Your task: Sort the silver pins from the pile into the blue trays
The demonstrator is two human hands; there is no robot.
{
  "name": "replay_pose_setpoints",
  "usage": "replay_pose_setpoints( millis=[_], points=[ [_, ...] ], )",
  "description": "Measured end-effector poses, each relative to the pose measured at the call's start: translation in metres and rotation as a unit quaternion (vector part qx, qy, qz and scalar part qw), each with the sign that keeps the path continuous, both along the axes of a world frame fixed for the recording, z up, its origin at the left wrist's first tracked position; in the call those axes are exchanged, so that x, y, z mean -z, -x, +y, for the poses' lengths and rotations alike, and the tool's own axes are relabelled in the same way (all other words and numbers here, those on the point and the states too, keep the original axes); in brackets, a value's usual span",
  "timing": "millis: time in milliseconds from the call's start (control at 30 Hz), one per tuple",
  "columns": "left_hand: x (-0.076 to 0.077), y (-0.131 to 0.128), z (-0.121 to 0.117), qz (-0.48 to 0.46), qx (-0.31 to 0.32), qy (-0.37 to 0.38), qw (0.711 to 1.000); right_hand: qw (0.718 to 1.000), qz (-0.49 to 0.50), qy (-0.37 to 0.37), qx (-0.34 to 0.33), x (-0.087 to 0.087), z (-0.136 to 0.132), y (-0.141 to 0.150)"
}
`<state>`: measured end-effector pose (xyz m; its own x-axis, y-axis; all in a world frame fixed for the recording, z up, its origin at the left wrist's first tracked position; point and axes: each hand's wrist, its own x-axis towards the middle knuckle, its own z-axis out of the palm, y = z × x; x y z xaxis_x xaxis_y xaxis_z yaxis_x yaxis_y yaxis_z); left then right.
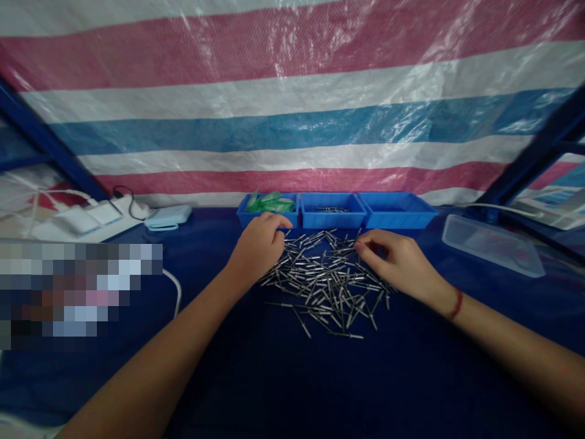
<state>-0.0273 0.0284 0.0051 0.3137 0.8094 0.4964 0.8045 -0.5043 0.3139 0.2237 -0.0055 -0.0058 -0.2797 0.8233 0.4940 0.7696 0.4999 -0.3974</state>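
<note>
A loose pile of silver blind rivets [320,277] with thin pins lies spread on the dark blue tabletop. At the pile's upper left edge is my left hand [260,247], palm down, its index finger bent forward and apart from the thumb; I see nothing held in it. On the opposite side, my right hand [395,259] has thumb and index finger pinched together at the pile's upper right edge. A thin pin end shows by those fingertips, apparently of a rivet, mostly hidden.
Behind the pile stand three blue bins: the left bin [242,214] holds green plastic packets, the middle bin [333,221] a few rivets, the right bin [397,213] shows none. A clear plastic lid [493,245] lies right. Leftward are a light blue case [168,217] and power strip [98,221].
</note>
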Motion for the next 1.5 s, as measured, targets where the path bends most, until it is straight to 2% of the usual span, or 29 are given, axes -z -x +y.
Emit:
replay_pose_setpoints(
  millis=[233,633,867,933,1033,1167,1233,1367,1500],
  points=[
    [0.005,0.005,0.004,0.056,-0.025,0.029,0.998,0.999,-0.01,-0.043,-0.029,0.005,0.0,-0.003],
    [0.004,0.0,-0.002,0.119,-0.003,0.067,0.991,0.987,-0.028,-0.056,-0.149,0.003,-0.015,0.007],
    [0.005,-0.008,-0.012,0.132,0.029,0.06,0.989,0.974,-0.088,-0.033,-0.205,-0.002,-0.02,0.008],
    [0.007,-0.012,-0.017,0.13,0.032,0.044,0.99,0.972,-0.118,-0.021,-0.203,-0.004,-0.017,0.005],
    [0.011,-0.021,-0.027,0.105,0.065,0.022,0.992,0.977,-0.139,-0.024,-0.159,-0.006,-0.01,-0.004],
    [0.016,-0.027,-0.042,0.108,0.128,0.077,0.983,0.988,-0.135,-0.036,-0.067,-0.007,0.001,-0.018],
    [0.016,-0.028,-0.047,0.119,0.153,0.099,0.976,0.989,-0.137,-0.035,-0.044,-0.007,0.005,-0.023],
    [0.015,-0.026,-0.049,0.132,0.167,0.12,0.97,0.988,-0.139,-0.018,-0.057,-0.009,0.01,-0.029],
    [0.013,-0.025,-0.048,0.149,0.154,0.139,0.967,0.988,-0.102,0.013,-0.116,-0.01,0.006,-0.024]
  ],
)
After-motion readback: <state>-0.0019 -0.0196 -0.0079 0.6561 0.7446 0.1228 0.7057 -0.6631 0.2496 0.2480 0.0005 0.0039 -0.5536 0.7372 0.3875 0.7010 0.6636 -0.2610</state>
